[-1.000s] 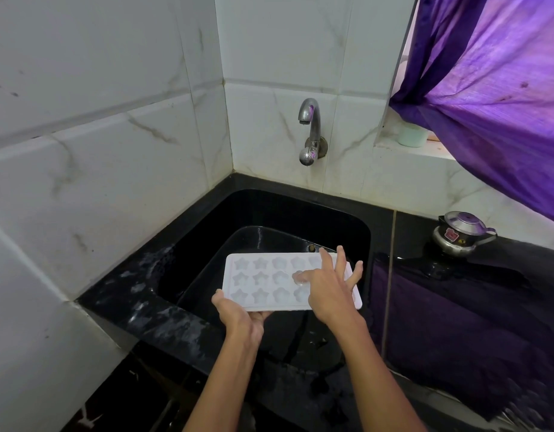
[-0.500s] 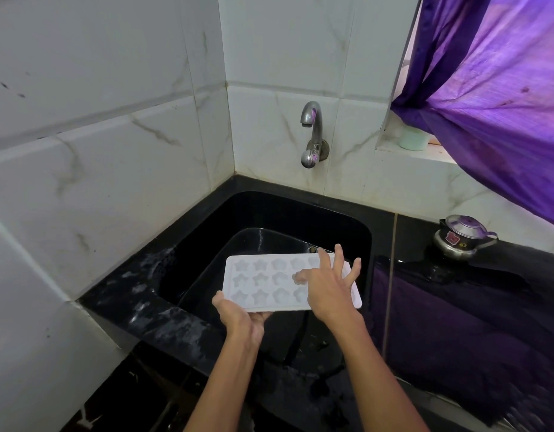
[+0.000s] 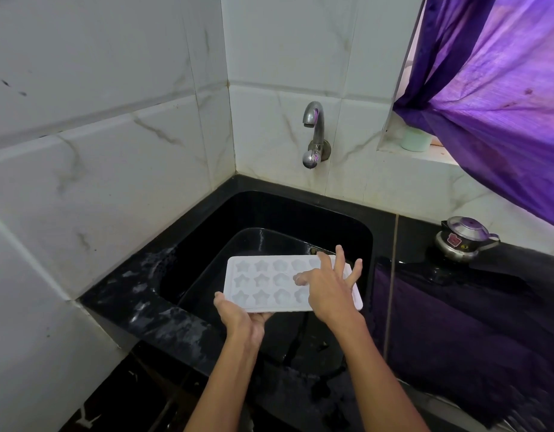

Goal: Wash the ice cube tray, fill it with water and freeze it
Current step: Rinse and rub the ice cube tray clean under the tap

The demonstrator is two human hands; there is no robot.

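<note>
White star-mould ice cube tray [image 3: 263, 283] lies long axis left-right over the sink [image 3: 269, 213], left hand [image 3: 238, 316] gripping its near-left corner, right hand [image 3: 327, 288] resting splayed fingers on its right half.

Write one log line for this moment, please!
step: washing | left hand: holds ice cube tray over sink | right hand: rubs tray | tap: no water visible

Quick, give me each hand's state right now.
Left hand: grips the near left edge of the ice cube tray from below, over the sink.
Right hand: open, fingers spread, rubbing the tray's top.
</note>
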